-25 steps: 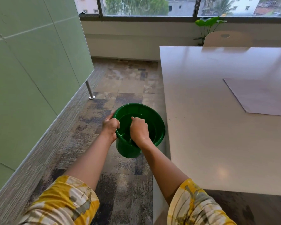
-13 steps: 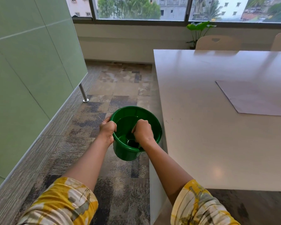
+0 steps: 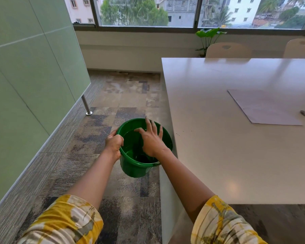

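Bucket (image 3: 136, 170), green plastic, round, mouth up, over the patterned carpet floor (image 3: 113, 95) and just beside the near corner edge of the white tabletop (image 3: 227, 147). Whether its base rests on the carpet or hangs clear of it: cannot tell.

Left hand (image 3: 114, 144) clamped on the bucket's left rim, fingers curled over the lip. Right hand (image 3: 152, 140) over the bucket's mouth, fingers spread straight and apart, holding nothing; palm faces down into the bucket. Inside wall looks glossy and dark at the bottom.

Both forearms bare, yellow-patterned sleeves (image 3: 65, 221) at the bottom of the view.

On the tabletop, well away from the hands: flat pale sheet (image 3: 264, 106), small dark object (image 3: 304, 113) at its right edge. Two pale chairs (image 3: 227, 50) at the far side, leafy plant (image 3: 209, 35) under the window. Green panel wall (image 3: 25, 85) runs along the left.
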Tool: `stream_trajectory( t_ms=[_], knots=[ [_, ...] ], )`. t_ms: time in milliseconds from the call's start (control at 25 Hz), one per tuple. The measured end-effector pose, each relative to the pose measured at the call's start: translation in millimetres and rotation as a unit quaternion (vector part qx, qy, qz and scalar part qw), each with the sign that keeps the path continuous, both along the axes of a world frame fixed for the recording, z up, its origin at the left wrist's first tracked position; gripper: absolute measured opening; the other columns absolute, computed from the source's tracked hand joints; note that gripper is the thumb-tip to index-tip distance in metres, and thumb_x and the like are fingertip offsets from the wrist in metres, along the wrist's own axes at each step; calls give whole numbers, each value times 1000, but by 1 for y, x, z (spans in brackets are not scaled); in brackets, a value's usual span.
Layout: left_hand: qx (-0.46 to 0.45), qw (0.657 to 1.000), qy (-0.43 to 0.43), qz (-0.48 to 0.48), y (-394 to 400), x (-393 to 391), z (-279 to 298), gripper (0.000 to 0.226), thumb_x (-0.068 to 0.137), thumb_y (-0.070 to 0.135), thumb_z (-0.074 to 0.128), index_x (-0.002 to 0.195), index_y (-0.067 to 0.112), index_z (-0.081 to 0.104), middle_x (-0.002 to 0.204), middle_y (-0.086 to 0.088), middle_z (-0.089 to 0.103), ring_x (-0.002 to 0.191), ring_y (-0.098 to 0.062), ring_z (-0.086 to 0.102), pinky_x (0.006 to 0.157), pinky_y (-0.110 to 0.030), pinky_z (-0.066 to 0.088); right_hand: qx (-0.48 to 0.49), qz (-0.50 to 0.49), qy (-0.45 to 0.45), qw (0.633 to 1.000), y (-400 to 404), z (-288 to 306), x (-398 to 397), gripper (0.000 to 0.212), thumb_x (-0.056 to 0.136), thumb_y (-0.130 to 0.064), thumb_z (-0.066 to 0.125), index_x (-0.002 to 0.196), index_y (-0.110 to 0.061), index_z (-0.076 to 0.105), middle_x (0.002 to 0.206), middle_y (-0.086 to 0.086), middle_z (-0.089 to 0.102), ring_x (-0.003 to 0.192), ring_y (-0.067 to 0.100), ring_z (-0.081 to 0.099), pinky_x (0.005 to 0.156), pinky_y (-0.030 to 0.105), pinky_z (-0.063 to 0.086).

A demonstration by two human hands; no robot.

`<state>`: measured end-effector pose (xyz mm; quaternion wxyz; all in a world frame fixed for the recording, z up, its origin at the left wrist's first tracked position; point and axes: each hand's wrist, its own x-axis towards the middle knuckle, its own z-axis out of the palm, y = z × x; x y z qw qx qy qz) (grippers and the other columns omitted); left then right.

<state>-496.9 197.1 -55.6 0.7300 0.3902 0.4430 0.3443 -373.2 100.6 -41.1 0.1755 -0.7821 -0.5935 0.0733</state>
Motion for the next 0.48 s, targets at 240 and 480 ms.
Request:
stream_trajectory(
  t_ms=[240, 480],
  knots=[
    [10, 1000, 26, 3, -4, -1, 0, 79, 68, -23, 28, 125, 17, 65, 119, -17, 63, 116, -39, 58, 93, -61, 52, 75, -209, 2, 975, -35, 28, 85, 57, 105, -34, 31, 155, -13, 13, 165, 4, -6, 151, 24, -13, 114, 43, -22],
    [13, 999, 16, 33, -6, 4, 2, 33, 97, 1, 53, 125, 14, 66, 121, -19, 67, 112, -38, 64, 92, -61, 53, -72, -461, 46, 883, -110, 14, 160, 83, 100, -57, 20, 155, 4, 3, 164, 19, -7, 151, 32, -12, 121, 45, -10]
  ],
)
